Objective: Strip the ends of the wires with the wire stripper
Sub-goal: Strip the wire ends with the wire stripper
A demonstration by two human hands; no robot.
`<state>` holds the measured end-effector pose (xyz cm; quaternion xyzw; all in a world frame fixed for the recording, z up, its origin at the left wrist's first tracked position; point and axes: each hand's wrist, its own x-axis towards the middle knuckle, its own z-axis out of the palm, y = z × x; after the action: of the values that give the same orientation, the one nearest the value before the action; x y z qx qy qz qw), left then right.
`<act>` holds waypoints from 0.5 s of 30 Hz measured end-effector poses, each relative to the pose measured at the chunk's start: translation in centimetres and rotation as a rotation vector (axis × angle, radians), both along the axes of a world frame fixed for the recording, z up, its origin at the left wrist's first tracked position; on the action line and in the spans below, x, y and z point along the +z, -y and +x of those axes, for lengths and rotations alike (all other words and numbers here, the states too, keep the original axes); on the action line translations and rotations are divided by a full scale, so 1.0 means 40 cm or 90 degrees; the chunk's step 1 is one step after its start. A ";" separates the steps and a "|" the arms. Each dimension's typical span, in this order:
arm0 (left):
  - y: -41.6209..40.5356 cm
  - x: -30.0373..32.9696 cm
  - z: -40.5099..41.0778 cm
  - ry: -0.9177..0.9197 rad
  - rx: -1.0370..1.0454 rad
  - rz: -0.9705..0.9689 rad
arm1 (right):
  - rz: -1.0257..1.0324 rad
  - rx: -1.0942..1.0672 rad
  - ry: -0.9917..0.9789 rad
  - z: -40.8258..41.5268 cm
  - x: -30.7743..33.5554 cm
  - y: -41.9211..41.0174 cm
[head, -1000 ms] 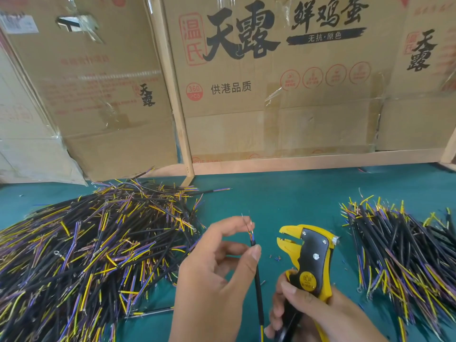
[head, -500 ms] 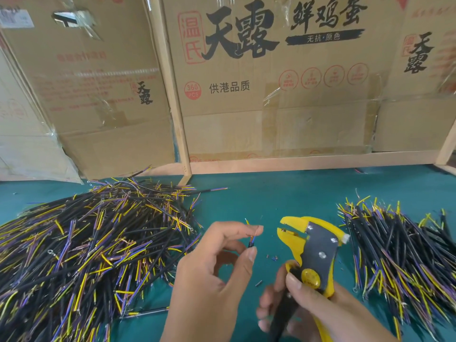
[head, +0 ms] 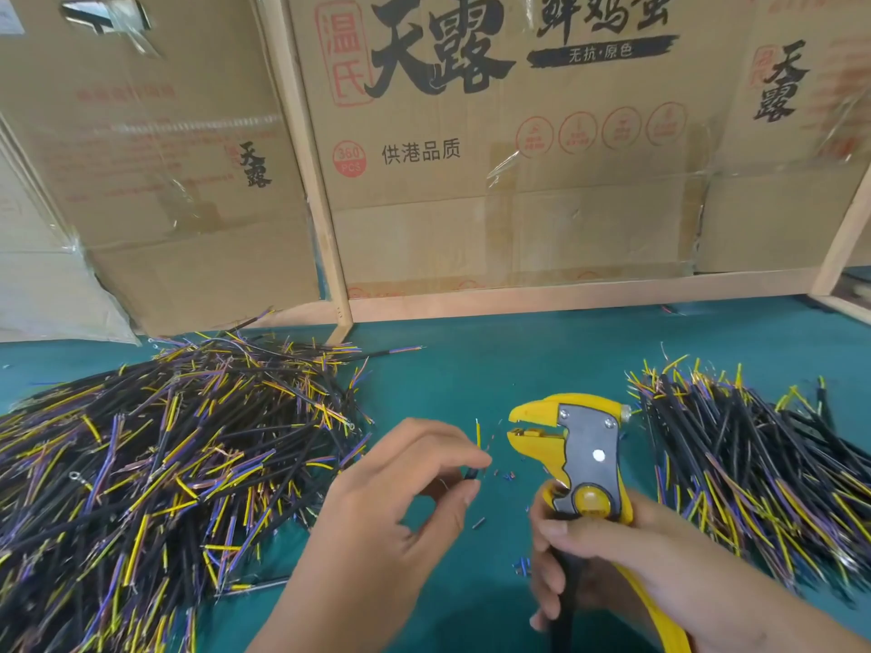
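Observation:
My left hand (head: 400, 506) pinches one wire (head: 478, 435) between thumb and forefinger; its thin yellow and purple ends stick up just left of the tool's jaws. My right hand (head: 612, 558) grips the handles of the yellow and black wire stripper (head: 579, 454), whose jaws point left and stand slightly apart, a small gap from the wire tip. The rest of the wire is hidden behind my left hand.
A large heap of black, yellow and purple wires (head: 155, 464) covers the green table (head: 471, 374) on the left. A smaller pile of wires (head: 754, 454) lies on the right. Small insulation scraps (head: 506, 474) dot the mat between my hands. Cardboard boxes (head: 471, 157) stand behind.
The stripper has tilted so its jaws point left toward the wire. My left hand has moved the wire tip a little right and lower, closer to the jaws.

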<state>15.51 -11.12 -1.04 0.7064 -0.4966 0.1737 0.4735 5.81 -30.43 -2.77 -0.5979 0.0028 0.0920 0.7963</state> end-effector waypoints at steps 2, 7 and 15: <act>-0.004 0.003 -0.001 0.024 0.004 0.027 | -0.016 0.011 -0.005 -0.010 0.005 0.007; -0.006 0.009 -0.006 0.050 -0.015 0.059 | -0.038 0.017 -0.014 -0.026 0.012 0.016; -0.010 0.011 -0.003 0.077 -0.021 0.084 | -0.061 0.070 -0.017 -0.035 0.016 0.022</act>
<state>15.39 -10.71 -0.59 0.7161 -0.5462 0.1748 0.3978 4.41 -31.30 -2.14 -0.6330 -0.0151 0.1430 0.7607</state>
